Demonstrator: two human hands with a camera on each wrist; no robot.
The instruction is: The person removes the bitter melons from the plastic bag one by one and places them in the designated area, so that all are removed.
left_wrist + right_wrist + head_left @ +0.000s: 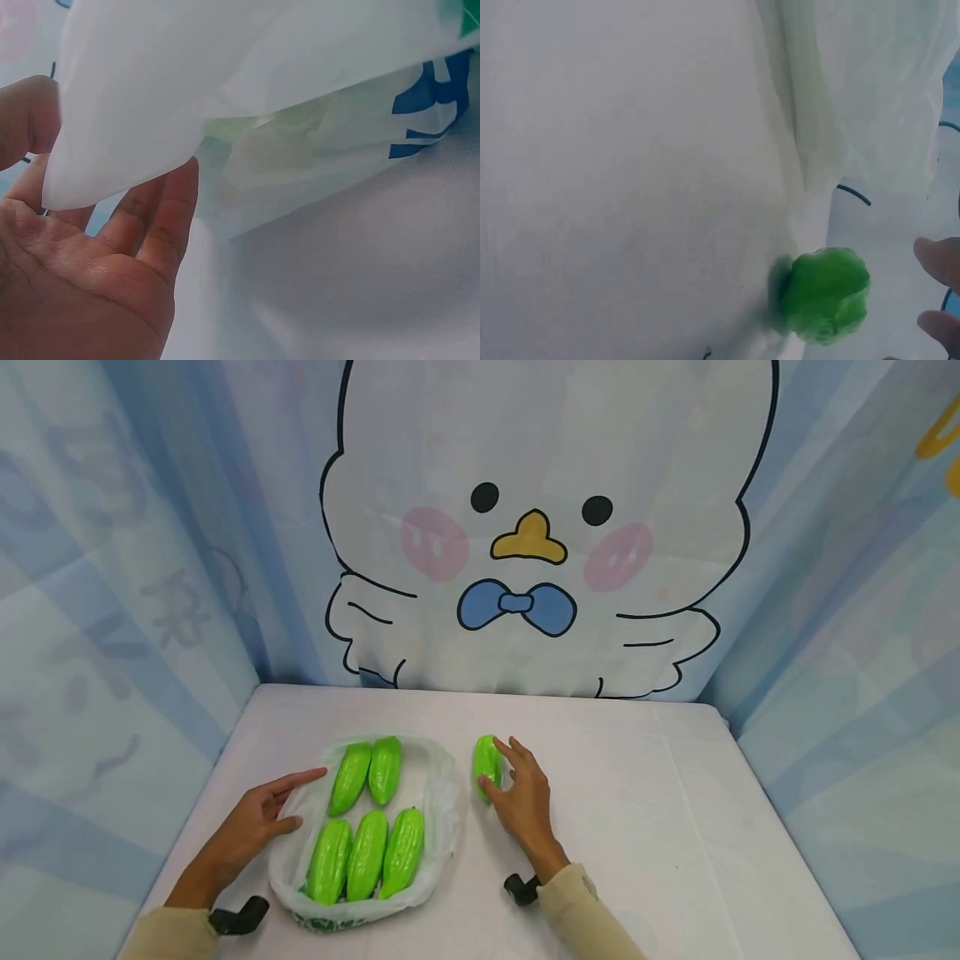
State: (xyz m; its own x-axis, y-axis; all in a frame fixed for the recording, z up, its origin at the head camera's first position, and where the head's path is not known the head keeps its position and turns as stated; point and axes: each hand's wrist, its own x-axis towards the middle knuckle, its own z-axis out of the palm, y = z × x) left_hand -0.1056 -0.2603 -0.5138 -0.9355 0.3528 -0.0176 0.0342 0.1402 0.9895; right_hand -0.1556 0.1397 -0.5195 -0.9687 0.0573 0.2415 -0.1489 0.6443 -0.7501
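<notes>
A bright green, ridged cucumber (488, 760) lies on the table to the right of a white plastic bag (442, 777). My right hand (523, 793) is over its right side, thumb and fingers spread about it; the right wrist view shows a gap between the fingertips (934, 262) and the cucumber (826, 296). My left hand (251, 831) is at the bag's left rim, fingers extended and thumb apart. In the left wrist view, its fingers (176, 206) touch the bag's edge (127, 165). Inside the open bag, two cucumbers (367, 775) lie behind three others (367, 856).
A white cloth covers the table (645, 810). Behind it hangs a curtain (525, 652) printed with a cartoon bird, and blue-white curtains (847, 635) enclose the sides. Black wrist mounts (240, 917) sit by both sleeves.
</notes>
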